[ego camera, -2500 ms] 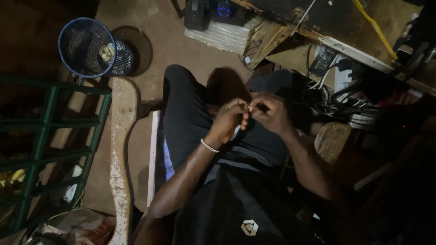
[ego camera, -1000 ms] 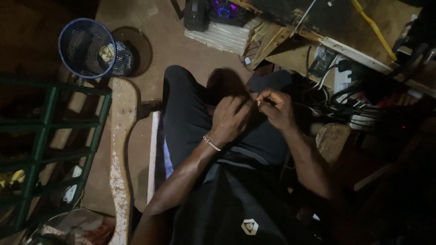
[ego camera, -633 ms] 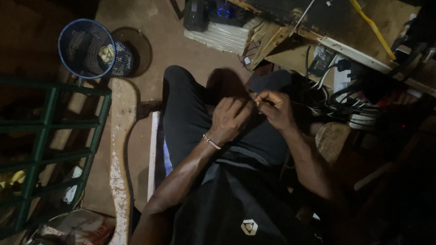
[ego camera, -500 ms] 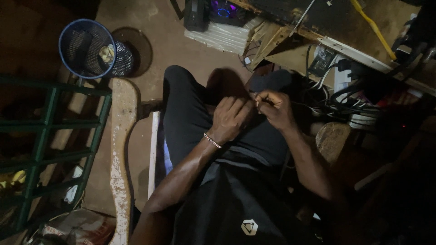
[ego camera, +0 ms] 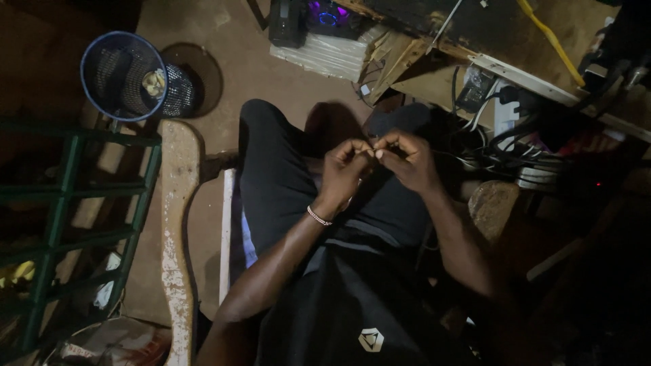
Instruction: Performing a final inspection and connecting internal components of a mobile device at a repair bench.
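Keep your left hand [ego camera: 342, 169] and right hand [ego camera: 407, 157] close over your lap and work slowly in this dim light. The fingertips of both hands meet, pinched on a small thing [ego camera: 372, 152] between them, too tiny to identify. Cables [ego camera: 515, 146] lie right.

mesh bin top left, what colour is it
Blue: the mesh bin has a blue rim and dark mesh sides, seen in the head view.
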